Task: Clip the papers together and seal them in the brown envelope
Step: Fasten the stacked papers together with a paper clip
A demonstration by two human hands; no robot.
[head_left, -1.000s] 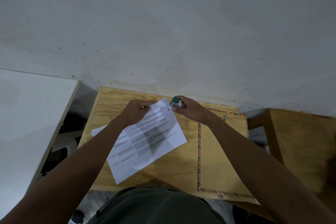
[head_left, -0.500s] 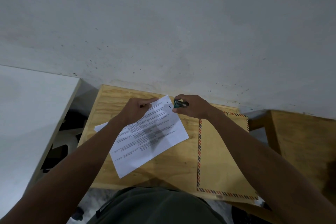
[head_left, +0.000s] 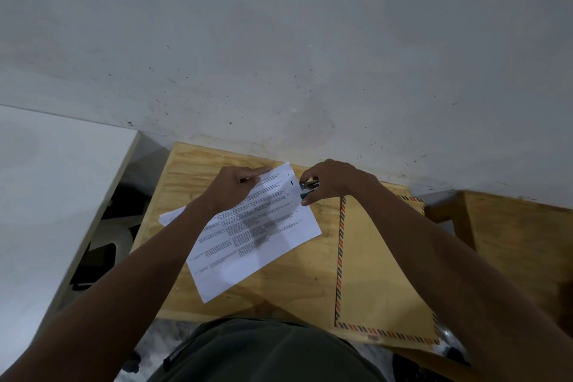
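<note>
A person stands at a small wooden surface (head_left: 173,195) pushed up against a grey wall (head_left: 279,40). The left hand (head_left: 231,187) presses down on the top part of the papers (head_left: 254,236), with the pointing finger stretched out along the top edge; its grip is closed on the sheets and pins them flat. The papers are white with small print, and they lie tilted on the wood. One more sheet peeks out from under them on the left side. The right hand (head_left: 333,178) has its grip closed around a small stapler (head_left: 308,187), silver with a bit of green, and the stapler sits right at the top right corner of the papers, touching the edge. A small dark mark shows on the paper just beside it. The brown envelope (head_left: 381,273) lies flat on the right side of the surface, just beside the papers, and it has a red and dark striped border. The right forearm crosses over its top part. A white table (head_left: 46,195) stands to the left.
</note>
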